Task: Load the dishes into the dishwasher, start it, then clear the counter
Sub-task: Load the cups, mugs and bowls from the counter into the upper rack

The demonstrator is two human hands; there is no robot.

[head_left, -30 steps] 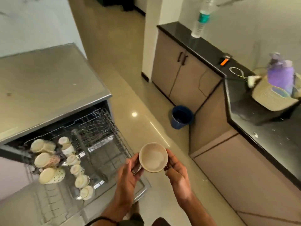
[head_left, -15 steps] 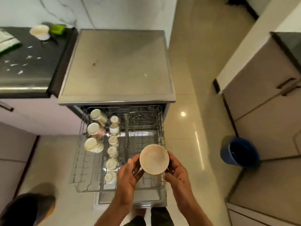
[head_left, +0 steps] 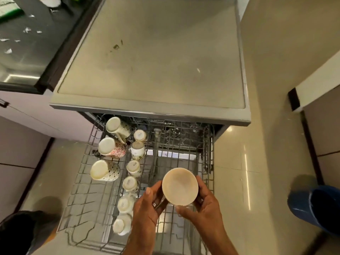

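Both hands, left [head_left: 147,208] and right [head_left: 204,207], fingers clamped on the bowl [head_left: 180,186], have now carried it over the rack [head_left: 206,159], ready for loading.

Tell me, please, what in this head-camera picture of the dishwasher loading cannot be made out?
- Cup held by the left hand and right hand: only its base shows, so its inside stays hidden.
- Rack rear: hidden under the dishwasher top.
- Blue bucket: cut off by the right edge.
- Counter items: cut off by the top edge, blurred.
- Small cups' base marks: too small to read.
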